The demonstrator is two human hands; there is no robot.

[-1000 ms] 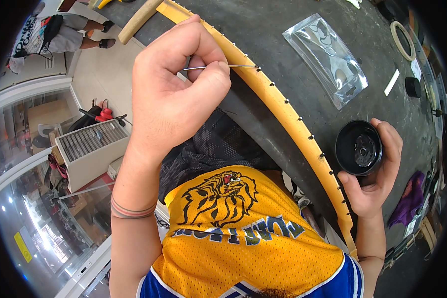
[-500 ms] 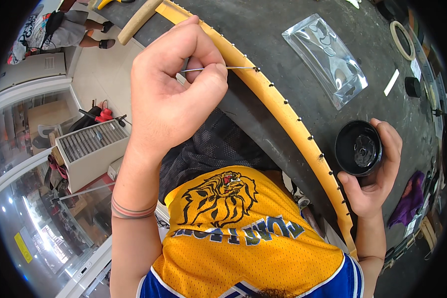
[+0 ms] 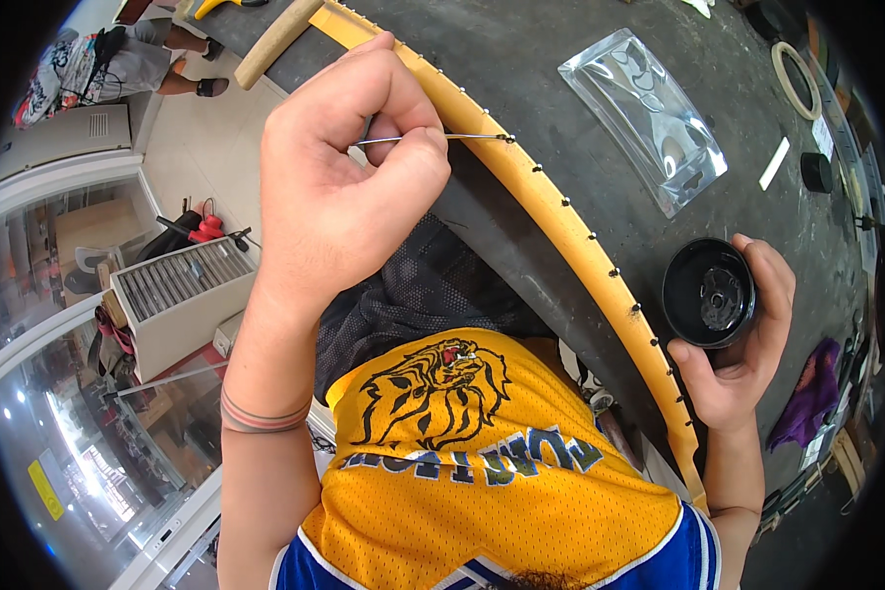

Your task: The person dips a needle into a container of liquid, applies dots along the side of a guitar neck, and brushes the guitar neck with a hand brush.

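Note:
My left hand [image 3: 354,177] is closed, pinching a thin metal rod [image 3: 472,136] between thumb and fingers. The rod's dark tip touches or nearly touches a small stud on the edge of a long yellow bar [image 3: 551,218]. Small studs line that edge, whitish toward the far end and black along the nearer stretch. In my right hand [image 3: 742,369] is a small round black cup [image 3: 710,293], gripped around its right side just beyond the bar. Something dark and glossy lies at the bottom of the cup.
The bar lies along the dark tabletop [image 3: 521,59]. On it are a clear plastic blister pack [image 3: 649,123], a white strip [image 3: 775,164], a tape roll [image 3: 796,81] and a purple cloth [image 3: 806,393]. A wooden handle [image 3: 275,44] sits far left. Another person [image 3: 118,69] stands beyond.
My hands, the rod and the cup stay almost still. At the upper left, the other person has shifted slightly.

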